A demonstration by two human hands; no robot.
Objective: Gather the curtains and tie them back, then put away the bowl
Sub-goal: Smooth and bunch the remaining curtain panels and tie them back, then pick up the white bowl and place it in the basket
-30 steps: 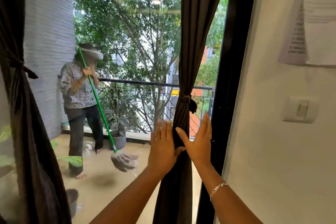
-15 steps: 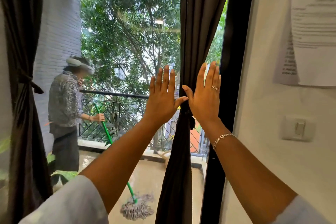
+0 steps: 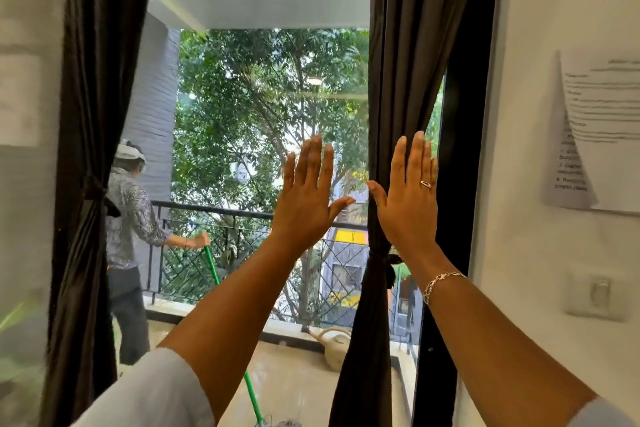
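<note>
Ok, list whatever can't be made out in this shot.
Head view:
- Bowl: nowhere in frame.
- Paper sheet text: blurred, cut by the right edge.
- Mop head: cut off by the bottom edge.
- Right hand palm: faces away, so contact with the right curtain is unclear.

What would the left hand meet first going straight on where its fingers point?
Nothing, as far as the view shows: the left hand points up alongside the window glass, with the right curtain off to its side. Its depth from the glass is unclear.
</note>
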